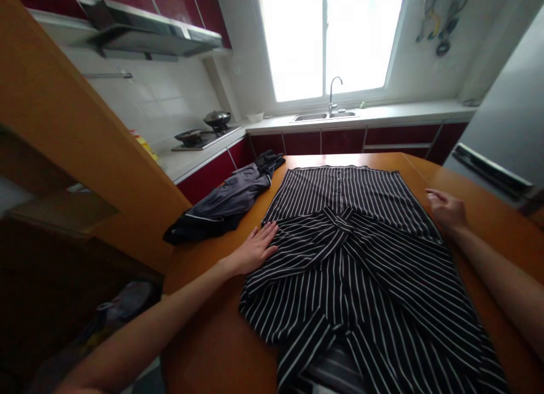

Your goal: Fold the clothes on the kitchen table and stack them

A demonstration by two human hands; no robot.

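A black shirt with white stripes [374,258] lies spread on the wooden table, its collar towards me and its hem at the far side. Both sleeves are folded inward across its front. My left hand [255,248] rests flat on the shirt's left edge, fingers stretched out over the cloth. Just beyond the right edge of the shirt, my right hand [448,211] is loosely closed, fingers curled together, with nothing visible in it.
A crumpled dark grey garment [229,195] lies along the left side of the wooden table [221,331]. Behind stand a counter with a sink [312,117], a stove with pans [216,119], and a fridge [505,116] at right. An orange-brown panel [85,116] rises at left.
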